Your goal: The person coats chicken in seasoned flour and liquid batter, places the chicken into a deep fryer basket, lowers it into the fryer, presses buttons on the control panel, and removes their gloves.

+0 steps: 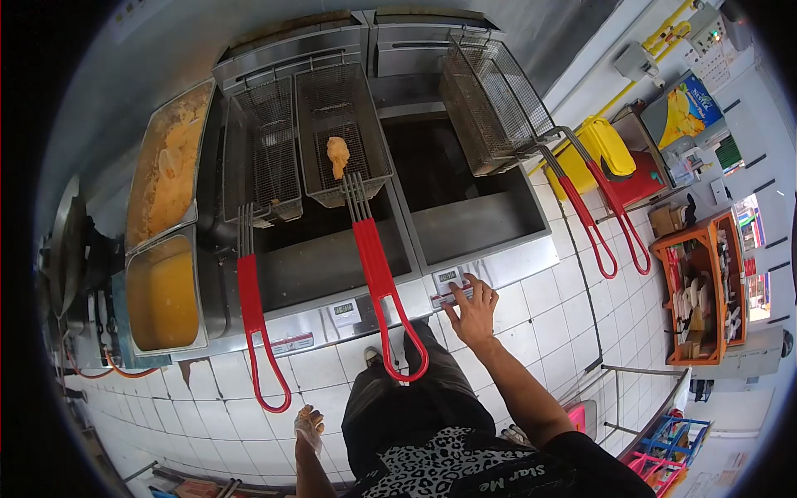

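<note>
My right hand (474,313) is at the fryer's front panel, its fingers apart and one fingertip at a small digital timer (448,279). Low beside my body hangs my left hand (310,422), in a clear glove with crumbs on it; its fingers are bent, and whether they hold anything is too small to tell. A piece of battered chicken (338,156) lies in the middle wire basket (320,91), which has a red handle (375,261). An unlit-looking second timer (344,313) sits further left on the panel.
To the left, another basket (264,149) with a red handle, a breading tray (170,158) and a pan of yellow liquid (163,295). A third basket (494,100) rests tilted over the right fryer well (465,224). An orange shelf (701,290) stands at far right.
</note>
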`<state>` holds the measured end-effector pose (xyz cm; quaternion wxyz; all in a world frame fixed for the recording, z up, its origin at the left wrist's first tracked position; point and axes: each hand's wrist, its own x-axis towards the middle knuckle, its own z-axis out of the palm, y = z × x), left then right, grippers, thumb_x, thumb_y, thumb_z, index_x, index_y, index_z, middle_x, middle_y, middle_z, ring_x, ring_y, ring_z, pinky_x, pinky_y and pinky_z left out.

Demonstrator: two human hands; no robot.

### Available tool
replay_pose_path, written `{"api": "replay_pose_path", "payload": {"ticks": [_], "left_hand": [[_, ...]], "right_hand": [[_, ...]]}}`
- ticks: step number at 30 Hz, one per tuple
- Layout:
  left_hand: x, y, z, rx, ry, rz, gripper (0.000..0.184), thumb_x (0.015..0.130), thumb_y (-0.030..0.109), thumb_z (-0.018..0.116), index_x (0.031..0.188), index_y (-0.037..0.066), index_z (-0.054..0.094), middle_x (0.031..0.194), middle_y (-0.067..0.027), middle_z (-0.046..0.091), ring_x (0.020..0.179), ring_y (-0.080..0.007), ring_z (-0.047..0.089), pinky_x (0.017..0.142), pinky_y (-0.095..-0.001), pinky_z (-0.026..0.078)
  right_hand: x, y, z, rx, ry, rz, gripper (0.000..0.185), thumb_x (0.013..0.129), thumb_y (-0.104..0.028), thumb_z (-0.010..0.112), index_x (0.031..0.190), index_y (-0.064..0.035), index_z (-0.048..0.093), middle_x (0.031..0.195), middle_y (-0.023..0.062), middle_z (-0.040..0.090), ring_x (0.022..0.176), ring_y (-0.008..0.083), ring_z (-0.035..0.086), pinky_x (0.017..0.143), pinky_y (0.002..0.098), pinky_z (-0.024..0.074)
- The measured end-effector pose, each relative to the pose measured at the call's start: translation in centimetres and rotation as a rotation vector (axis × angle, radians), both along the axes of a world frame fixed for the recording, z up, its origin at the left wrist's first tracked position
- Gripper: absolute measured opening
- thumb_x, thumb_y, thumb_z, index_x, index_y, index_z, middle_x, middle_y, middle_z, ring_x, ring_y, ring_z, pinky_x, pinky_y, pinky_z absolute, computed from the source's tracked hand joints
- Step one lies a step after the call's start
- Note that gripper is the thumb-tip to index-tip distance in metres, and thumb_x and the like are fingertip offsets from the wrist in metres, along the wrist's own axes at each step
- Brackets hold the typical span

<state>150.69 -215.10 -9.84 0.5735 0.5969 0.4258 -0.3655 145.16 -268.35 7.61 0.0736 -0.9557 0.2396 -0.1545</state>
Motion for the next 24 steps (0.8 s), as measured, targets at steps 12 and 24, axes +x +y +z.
{"api": "replay_pose_path", "payload": {"ticks": [12, 24], "left_hand": [[0.14, 0.43, 0.01, -0.030, -0.001, 0.041, 0.029, 0.094, 0.038, 0.070, 0.111, 0.017, 0.063, 0.087, -0.0023, 0.064, 0.077, -0.0175, 0.061, 0.061, -0.0316, 0.040], [0.92, -0.37, 0.62, 0.008, -0.007, 0.018, 0.030, 0.095, 0.039, 0.068, 0.112, 0.015, 0.063, 0.089, -0.0022, 0.065, 0.078, -0.0171, 0.061, 0.063, -0.0327, 0.042]], "right_hand": [[-0.09, 0.16, -0.01, 0.009, 0.003, -0.007, 0.046, 0.087, -0.031, 0.076, 0.128, -0.0154, 0.064, 0.141, 0.0182, 0.047, 0.123, 0.0371, 0.045, 0.101, 0.0535, 0.0323], [-0.23, 0.49, -0.57, 0.031, -0.004, -0.012, 0.045, 0.089, -0.028, 0.072, 0.131, -0.0142, 0.063, 0.143, 0.0170, 0.046, 0.126, 0.0392, 0.044, 0.103, 0.0569, 0.0326]]}}
